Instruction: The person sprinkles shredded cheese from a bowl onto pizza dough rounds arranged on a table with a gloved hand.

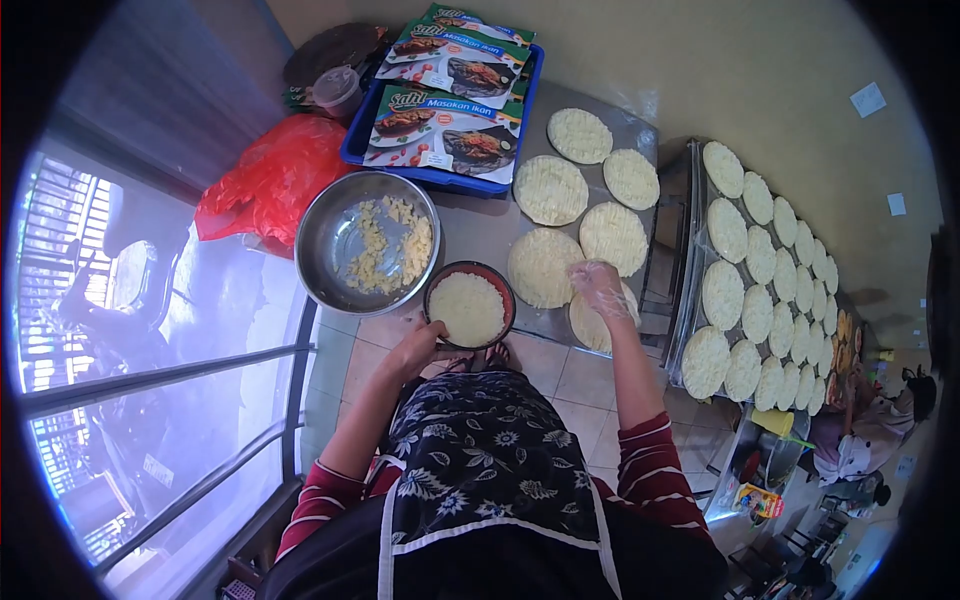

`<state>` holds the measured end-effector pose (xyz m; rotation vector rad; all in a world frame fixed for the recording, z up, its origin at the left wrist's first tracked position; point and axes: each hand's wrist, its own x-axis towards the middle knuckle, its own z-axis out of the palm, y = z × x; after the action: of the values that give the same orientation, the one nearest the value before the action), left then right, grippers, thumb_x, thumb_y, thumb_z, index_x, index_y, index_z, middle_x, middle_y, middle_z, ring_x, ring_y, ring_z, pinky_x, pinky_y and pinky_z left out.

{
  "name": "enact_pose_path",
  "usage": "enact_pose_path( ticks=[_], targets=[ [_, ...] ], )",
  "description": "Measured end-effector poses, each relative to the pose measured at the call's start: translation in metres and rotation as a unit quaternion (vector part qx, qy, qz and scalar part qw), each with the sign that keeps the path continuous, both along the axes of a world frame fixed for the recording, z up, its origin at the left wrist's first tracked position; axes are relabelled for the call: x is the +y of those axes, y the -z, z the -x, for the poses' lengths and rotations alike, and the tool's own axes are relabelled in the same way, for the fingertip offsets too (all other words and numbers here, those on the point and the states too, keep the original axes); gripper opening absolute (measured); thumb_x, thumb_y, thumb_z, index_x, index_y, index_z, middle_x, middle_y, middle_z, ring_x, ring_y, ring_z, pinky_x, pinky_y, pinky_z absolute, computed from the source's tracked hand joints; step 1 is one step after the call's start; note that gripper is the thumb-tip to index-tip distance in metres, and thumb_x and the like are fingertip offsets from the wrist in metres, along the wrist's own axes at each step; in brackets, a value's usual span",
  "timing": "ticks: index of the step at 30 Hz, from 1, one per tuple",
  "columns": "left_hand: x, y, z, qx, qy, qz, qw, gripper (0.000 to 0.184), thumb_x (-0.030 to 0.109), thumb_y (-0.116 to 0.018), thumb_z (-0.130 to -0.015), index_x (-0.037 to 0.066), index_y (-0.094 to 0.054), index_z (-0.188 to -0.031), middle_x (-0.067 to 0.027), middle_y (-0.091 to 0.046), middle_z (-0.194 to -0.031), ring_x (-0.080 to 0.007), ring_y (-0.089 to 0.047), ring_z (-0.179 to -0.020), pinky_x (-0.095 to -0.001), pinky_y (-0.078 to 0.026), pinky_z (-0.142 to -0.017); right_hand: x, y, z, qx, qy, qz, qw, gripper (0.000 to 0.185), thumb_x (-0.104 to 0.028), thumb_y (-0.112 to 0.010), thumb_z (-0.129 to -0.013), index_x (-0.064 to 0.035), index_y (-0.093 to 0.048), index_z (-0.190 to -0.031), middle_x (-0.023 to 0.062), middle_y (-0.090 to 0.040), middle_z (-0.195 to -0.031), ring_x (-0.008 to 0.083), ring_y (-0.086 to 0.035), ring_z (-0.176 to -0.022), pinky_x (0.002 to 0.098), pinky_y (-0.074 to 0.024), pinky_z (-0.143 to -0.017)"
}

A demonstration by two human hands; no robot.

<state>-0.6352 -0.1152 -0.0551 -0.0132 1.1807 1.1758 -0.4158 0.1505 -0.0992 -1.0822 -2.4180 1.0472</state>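
My left hand [418, 350] grips the rim of a bowl [510, 292], dark outside and reddish inside. Pale grated shreds [468, 310], like grated cheese, fill it. Over the metal tray [480, 235], my right hand [600, 288] wears a clear plastic glove, with its fingers bunched together. What they hold, if anything, cannot be made out. Below that hand lies a flat round [590, 325] topped with pale shreds, partly covered by the hand. Beside it are another round [543, 268] and several more like it.
A steel basin [312, 245] with yellowish crumbly pieces stands left of the bowl. Behind it are a red plastic bag [270, 175] and a blue crate [350, 145] of printed boxes [445, 135]. Racked trays of rounds [760, 265] stand right. Another person [880, 430] is at far right.
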Motion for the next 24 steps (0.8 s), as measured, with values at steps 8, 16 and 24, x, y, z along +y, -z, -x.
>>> enact_pose_path(
  ticks=[8,16,24],
  targets=[
    [-0.009,-0.003,-0.003,-0.015,-0.022,-0.001,1.000,0.057,0.001,-0.036,-0.081,-0.002,-0.013,-0.133,-0.0224,-0.034,-0.129,-0.0366,-0.048,-0.113,-0.0445,-0.051,-0.089,-0.019,0.018,0.013,0.064,-0.083,-0.046,0.993,0.011,-0.009,-0.064,-0.078,-0.0007,-0.067,-0.084,0.0101,-0.066,-0.075,0.0187,-0.063,-0.068,0.0285,-0.0492,-0.065],
    [-0.016,0.001,-0.007,-0.029,-0.043,-0.013,0.999,0.057,0.002,-0.037,-0.082,-0.001,-0.010,-0.132,-0.0238,-0.031,-0.129,-0.0386,-0.050,-0.110,-0.0450,-0.053,-0.085,-0.023,-0.033,0.051,-0.096,-0.060,0.055,0.992,0.012,-0.002,-0.056,-0.075,-0.0004,-0.067,-0.079,0.0160,-0.064,-0.075,0.0274,-0.063,-0.074,0.0347,-0.0488,-0.067],
    [-0.020,-0.003,-0.012,-0.002,-0.052,-0.007,0.999,0.053,0.000,-0.034,-0.081,-0.007,-0.017,-0.131,-0.0254,-0.036,-0.127,-0.0377,-0.048,-0.113,-0.0459,-0.047,-0.094,-0.012,-0.001,0.057,0.077,-0.077,-0.033,0.994,0.012,-0.010,-0.058,-0.078,-0.0002,-0.061,-0.071,0.0127,-0.059,-0.066,0.0233,-0.055,-0.060,0.0355,-0.0430,-0.058]
  ],
)
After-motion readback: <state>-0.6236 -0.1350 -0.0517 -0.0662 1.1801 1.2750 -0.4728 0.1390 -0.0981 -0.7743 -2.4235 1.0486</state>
